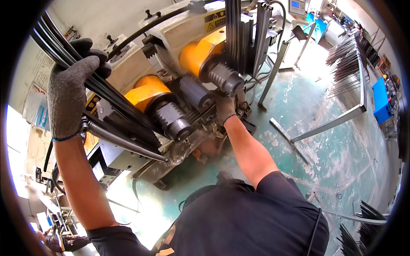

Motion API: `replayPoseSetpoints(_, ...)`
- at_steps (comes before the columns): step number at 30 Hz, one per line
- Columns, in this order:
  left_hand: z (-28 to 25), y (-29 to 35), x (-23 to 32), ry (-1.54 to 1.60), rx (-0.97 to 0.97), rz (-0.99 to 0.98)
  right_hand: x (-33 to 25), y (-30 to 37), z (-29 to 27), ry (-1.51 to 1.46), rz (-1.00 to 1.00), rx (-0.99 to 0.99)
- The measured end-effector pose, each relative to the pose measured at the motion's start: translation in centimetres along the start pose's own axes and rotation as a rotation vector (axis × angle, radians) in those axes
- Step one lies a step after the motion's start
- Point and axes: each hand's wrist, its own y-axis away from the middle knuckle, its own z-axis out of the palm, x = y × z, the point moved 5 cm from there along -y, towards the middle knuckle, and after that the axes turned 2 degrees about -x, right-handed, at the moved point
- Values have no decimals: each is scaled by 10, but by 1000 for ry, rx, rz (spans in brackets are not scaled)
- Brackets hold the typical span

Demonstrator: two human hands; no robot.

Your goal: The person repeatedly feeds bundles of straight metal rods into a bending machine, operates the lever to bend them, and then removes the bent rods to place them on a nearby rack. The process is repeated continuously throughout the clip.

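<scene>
My left hand, in a grey knit glove, is raised at the left with its fingers wrapped round a bundle of long black rods. The bundle slants down to the right, past the near spindle of a machine. Two yellow spindle housings carry dark, ridged spindles, with a dark cylinder between them. My right hand, also gloved, reaches in just below the end of the far spindle. Its fingers are hidden among the machine parts, so what they touch cannot be seen.
A flexible metal hose runs below the rods. More black rods stand upright behind the far spindle. To the right, a metal rack bears many dark rods above a worn green floor. Blue bins stand farther right.
</scene>
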Motion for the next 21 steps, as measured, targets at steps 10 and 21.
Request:
replayPoseSetpoints(10,-4,10,-1,-31,-67,-55,13,-9,-5,38,125,-70)
replayPoseSetpoints(21,-1,22,6,-63,-16,-200,52,-34,-15,98,-79,-103)
